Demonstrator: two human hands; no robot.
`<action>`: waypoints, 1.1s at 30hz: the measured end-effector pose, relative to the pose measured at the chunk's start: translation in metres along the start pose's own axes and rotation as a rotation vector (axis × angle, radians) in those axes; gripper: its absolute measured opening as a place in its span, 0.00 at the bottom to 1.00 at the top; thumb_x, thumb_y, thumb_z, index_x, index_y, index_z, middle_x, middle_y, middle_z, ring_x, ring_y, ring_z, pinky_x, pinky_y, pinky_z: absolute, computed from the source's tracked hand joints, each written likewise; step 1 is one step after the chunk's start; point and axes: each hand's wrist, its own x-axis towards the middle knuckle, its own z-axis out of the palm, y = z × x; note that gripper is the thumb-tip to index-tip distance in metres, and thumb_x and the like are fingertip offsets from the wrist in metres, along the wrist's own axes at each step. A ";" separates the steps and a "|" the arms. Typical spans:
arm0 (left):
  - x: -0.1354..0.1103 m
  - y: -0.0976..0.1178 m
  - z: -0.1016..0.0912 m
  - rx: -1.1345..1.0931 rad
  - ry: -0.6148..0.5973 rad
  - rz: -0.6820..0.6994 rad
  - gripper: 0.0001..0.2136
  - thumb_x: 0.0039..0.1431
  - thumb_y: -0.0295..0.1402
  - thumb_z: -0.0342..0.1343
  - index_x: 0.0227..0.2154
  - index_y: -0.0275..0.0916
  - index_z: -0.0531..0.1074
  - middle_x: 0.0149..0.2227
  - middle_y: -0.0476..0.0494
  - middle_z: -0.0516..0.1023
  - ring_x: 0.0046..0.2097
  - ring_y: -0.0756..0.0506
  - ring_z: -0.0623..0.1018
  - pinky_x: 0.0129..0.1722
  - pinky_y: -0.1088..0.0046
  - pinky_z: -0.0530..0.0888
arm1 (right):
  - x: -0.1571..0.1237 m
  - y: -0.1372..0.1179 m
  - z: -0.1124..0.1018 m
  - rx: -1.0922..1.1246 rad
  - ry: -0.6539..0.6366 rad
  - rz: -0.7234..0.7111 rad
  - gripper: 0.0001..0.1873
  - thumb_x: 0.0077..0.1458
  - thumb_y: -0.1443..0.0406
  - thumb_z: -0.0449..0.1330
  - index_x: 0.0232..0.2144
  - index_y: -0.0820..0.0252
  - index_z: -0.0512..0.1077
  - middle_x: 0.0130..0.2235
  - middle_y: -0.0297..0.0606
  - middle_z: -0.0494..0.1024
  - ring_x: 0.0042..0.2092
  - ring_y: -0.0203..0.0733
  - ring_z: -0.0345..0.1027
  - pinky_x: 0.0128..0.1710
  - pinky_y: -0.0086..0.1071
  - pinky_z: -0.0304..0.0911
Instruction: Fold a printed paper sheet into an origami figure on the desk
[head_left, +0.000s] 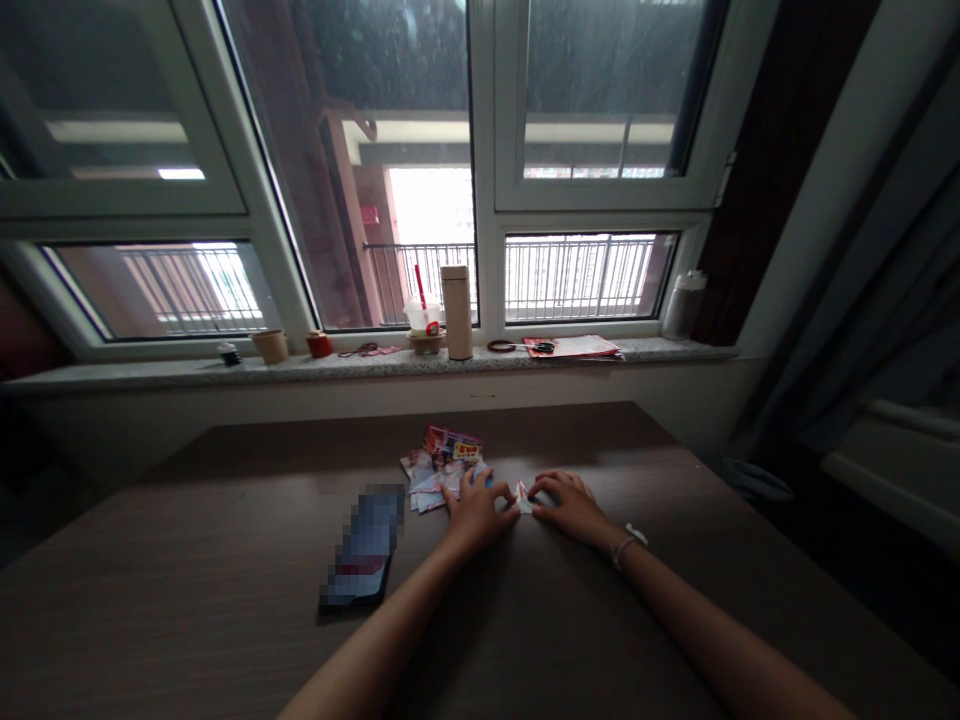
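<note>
Nearest to us: two bare forearms coming in over the dark wood table [187, 590], with a thin bracelet [628, 546] on the right wrist. Left of the left forearm we have a phone [364, 550] lying flat and slanted, its screen pixelated.

A bit further in, the left hand [478, 512] and right hand [574, 506] face each other over a small folded paper [523, 500], whitish with red marks. That's our work piece: right of the paper pile, between the two sets of fingertips, at or just above the tabletop. Grip: left thumb and finger pinch its left edge, right thumb and finger pinch its right edge. We can't tell how firmly. The left hand's other fingers overlap the right side of the pile in our view; contact there unclear.

The pile [442, 468] is loose colourful printed sheets, fanned and overlapping, just beyond the phone's upper end.

Past the table we see a stone windowsill [180, 374]. Left to right: small dark bottle [230, 355], brown cup [270, 347], red roll-like item [319, 345], clear cup [422, 318] with red straw, upright beige flask [457, 313], dark ring [501, 346], red-and-white papers [581, 347], grey bottle [684, 306]. Behind that: window frame [484, 200], then railings [577, 272] outside
</note>
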 end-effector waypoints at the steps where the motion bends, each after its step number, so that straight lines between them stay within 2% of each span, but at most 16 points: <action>1: 0.000 0.000 0.000 0.006 0.003 0.008 0.10 0.57 0.45 0.59 0.40 0.53 0.78 0.66 0.46 0.62 0.69 0.29 0.53 0.60 0.26 0.42 | 0.000 0.000 0.000 0.004 0.005 0.008 0.13 0.52 0.60 0.65 0.42 0.46 0.78 0.56 0.34 0.72 0.60 0.49 0.59 0.60 0.42 0.50; 5: -0.002 -0.001 -0.001 0.067 0.024 0.064 0.10 0.59 0.45 0.58 0.42 0.53 0.78 0.67 0.45 0.62 0.69 0.29 0.53 0.60 0.26 0.39 | 0.000 -0.003 0.002 0.018 0.038 0.036 0.12 0.51 0.60 0.65 0.40 0.48 0.78 0.55 0.34 0.72 0.60 0.48 0.59 0.60 0.40 0.51; 9: -0.001 -0.004 -0.001 0.059 -0.011 0.067 0.10 0.59 0.44 0.57 0.42 0.53 0.77 0.68 0.46 0.61 0.70 0.29 0.52 0.59 0.24 0.41 | -0.001 -0.006 0.004 0.014 0.052 0.040 0.12 0.51 0.60 0.65 0.40 0.49 0.78 0.55 0.35 0.73 0.60 0.49 0.59 0.60 0.40 0.51; 19: 0.002 -0.004 0.000 0.030 -0.029 0.028 0.10 0.58 0.44 0.58 0.42 0.53 0.77 0.67 0.47 0.61 0.70 0.30 0.52 0.60 0.26 0.43 | 0.003 0.006 -0.002 -0.005 -0.040 0.000 0.15 0.52 0.60 0.64 0.43 0.43 0.78 0.58 0.31 0.71 0.62 0.50 0.57 0.61 0.45 0.49; 26: -0.001 -0.004 0.002 0.078 0.026 0.079 0.11 0.59 0.44 0.56 0.43 0.53 0.78 0.66 0.45 0.64 0.69 0.29 0.53 0.61 0.27 0.40 | 0.004 0.005 -0.001 0.007 -0.022 0.021 0.15 0.50 0.61 0.64 0.43 0.45 0.78 0.58 0.32 0.71 0.62 0.50 0.57 0.61 0.44 0.48; 33: -0.001 -0.002 -0.002 0.068 -0.007 0.051 0.11 0.59 0.43 0.56 0.43 0.53 0.78 0.66 0.45 0.63 0.70 0.29 0.53 0.61 0.27 0.41 | 0.003 0.006 0.000 0.004 -0.025 0.016 0.16 0.51 0.61 0.63 0.44 0.44 0.78 0.59 0.32 0.71 0.63 0.50 0.56 0.62 0.45 0.48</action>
